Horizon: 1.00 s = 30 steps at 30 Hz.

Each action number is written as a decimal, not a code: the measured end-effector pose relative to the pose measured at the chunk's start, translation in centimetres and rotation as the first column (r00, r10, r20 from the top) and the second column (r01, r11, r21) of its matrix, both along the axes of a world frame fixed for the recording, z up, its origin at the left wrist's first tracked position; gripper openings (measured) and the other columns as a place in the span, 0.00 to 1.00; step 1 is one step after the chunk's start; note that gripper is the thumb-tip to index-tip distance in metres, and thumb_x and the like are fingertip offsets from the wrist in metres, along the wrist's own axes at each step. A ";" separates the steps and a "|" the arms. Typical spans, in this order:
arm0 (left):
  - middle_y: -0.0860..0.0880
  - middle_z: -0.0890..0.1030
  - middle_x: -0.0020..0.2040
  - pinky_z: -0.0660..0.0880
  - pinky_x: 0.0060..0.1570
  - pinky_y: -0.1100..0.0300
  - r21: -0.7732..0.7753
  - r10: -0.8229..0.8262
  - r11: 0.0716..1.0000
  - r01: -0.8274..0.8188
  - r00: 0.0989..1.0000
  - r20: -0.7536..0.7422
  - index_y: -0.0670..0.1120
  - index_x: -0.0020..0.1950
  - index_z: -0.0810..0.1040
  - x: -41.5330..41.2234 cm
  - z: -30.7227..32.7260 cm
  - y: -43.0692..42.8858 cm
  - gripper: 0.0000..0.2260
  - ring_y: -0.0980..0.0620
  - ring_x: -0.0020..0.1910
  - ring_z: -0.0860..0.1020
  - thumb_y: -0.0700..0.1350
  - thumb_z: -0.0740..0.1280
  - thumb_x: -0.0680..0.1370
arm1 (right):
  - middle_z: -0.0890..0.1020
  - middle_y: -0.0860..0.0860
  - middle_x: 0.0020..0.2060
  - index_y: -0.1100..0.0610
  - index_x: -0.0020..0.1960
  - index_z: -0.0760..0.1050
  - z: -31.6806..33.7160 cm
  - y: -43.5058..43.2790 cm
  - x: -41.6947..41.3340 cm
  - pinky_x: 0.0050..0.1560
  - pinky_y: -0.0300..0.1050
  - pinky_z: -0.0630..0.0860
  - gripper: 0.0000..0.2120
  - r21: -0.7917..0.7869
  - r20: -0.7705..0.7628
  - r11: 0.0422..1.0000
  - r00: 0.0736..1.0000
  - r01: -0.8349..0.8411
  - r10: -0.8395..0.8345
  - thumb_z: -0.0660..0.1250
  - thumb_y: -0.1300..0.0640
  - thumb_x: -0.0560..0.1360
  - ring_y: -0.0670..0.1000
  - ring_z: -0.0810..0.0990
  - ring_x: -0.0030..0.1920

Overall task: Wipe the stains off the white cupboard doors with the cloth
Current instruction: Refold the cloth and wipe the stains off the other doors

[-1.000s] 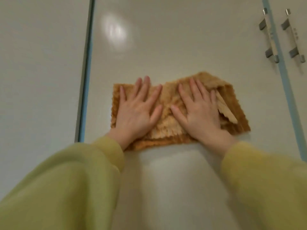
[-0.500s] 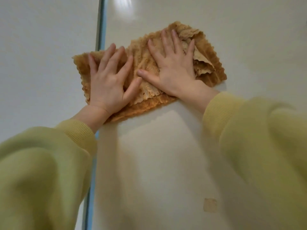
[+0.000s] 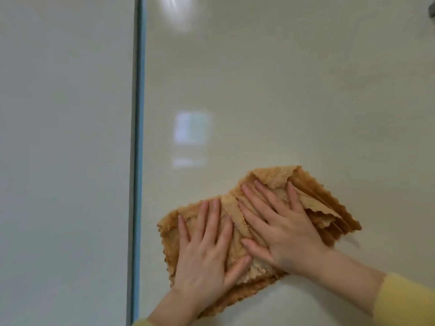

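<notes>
A folded tan cloth (image 3: 327, 203) with scalloped edges lies pressed flat against the glossy white cupboard door (image 3: 282, 102). My left hand (image 3: 207, 252) rests on its left half, fingers spread and palm down. My right hand (image 3: 282, 229) presses the right half the same way, its thumb almost meeting the left thumb. The cloth's upper right corner is curled over my right fingers. No stain shows on the visible door surface.
A vertical gap with a blue edge strip (image 3: 138, 161) separates this door from the neighbouring white door (image 3: 63, 149) on the left. A bit of a metal handle (image 3: 432, 12) peeks in at the top right corner. Window reflections glint on the door.
Both hands have slid the cloth down and to the right, away from the blue gap it overlapped half a second ago. The view has shifted, so the sleeves are nearly out of frame.
</notes>
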State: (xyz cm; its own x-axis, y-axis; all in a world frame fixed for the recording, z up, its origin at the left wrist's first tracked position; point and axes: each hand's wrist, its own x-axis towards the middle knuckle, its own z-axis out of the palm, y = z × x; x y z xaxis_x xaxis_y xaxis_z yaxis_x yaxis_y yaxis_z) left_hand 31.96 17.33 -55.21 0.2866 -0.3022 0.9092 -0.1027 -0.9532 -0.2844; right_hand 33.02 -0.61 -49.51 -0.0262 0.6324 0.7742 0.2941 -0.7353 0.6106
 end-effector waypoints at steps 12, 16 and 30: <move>0.39 0.58 0.74 0.46 0.65 0.33 0.066 -0.114 0.992 0.108 0.989 0.089 0.49 0.74 0.56 0.4 12.8 -10.2 0.34 0.41 0.74 0.54 0.66 0.51 0.74 | 0.63 0.58 0.72 0.50 0.71 0.64 9.5 -11.2 -0.1 0.65 0.70 0.51 0.32 0.410 -0.035 0.905 0.993 0.115 -0.110 0.54 0.35 0.72 0.59 0.58 0.72; 0.38 0.54 0.75 0.45 0.65 0.32 0.085 -0.181 0.981 0.172 0.977 0.111 0.54 0.74 0.58 0.3 16.6 -13.2 0.31 0.39 0.74 0.51 0.66 0.52 0.74 | 0.57 0.56 0.74 0.48 0.73 0.58 12.4 -14.2 -0.6 0.67 0.69 0.46 0.34 0.509 -0.078 0.849 0.990 0.143 -0.121 0.51 0.34 0.72 0.59 0.53 0.74; 0.37 0.52 0.75 0.41 0.67 0.35 0.272 -0.191 0.949 0.158 0.976 0.102 0.52 0.75 0.56 0.5 10.1 -19.3 0.29 0.38 0.74 0.50 0.65 0.48 0.77 | 0.56 0.58 0.74 0.54 0.75 0.55 1.9 -19.4 -0.3 0.70 0.61 0.43 0.29 0.616 -0.095 0.774 0.989 0.146 -0.111 0.49 0.41 0.78 0.57 0.52 0.74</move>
